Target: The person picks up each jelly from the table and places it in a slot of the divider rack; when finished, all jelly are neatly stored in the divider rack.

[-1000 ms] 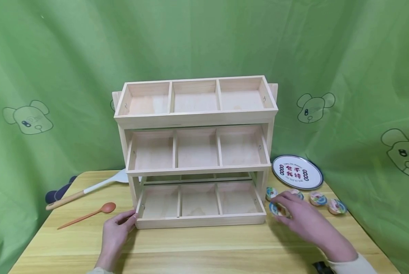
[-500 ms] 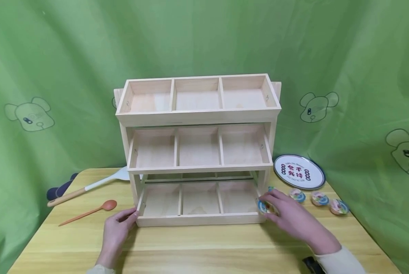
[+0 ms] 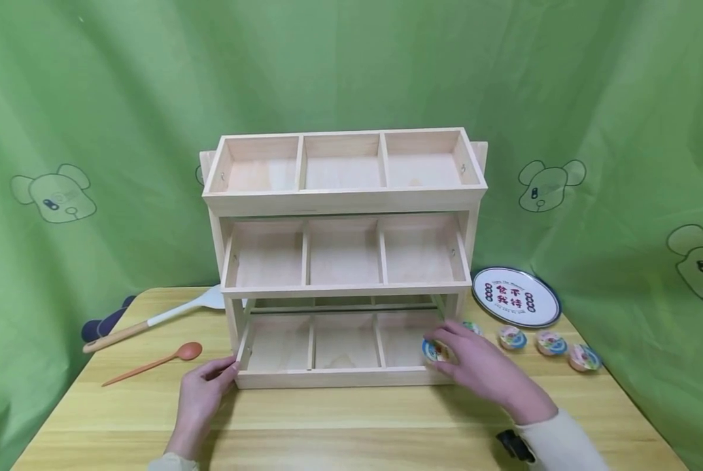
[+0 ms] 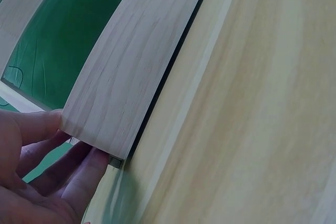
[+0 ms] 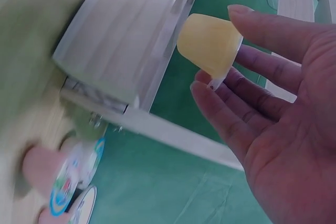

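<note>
A three-tier wooden rack (image 3: 345,202) stands in the middle of the table, each tier divided into three compartments. At the left front corner of its bottom tray (image 3: 327,380), my left hand (image 3: 203,400) pinches the end of the board, as the left wrist view also shows. My right hand (image 3: 477,367) holds a small jelly cup (image 5: 210,44) between thumb and fingers. The cup is pale yellow with a blue patterned lid. In the head view it overlaps the right compartment of the bottom tray, above the tray's front edge.
Several more jelly cups (image 3: 513,337) lie right of the rack, some pink in the right wrist view. Behind them is a white oval plate (image 3: 514,316) with red characters. A spatula (image 3: 129,333) and an orange spoon (image 3: 151,367) lie at the left.
My right hand has moved left with the jelly cup, from the table beside the rack to over the bottom tray's right compartment. My left hand stays at the corner.
</note>
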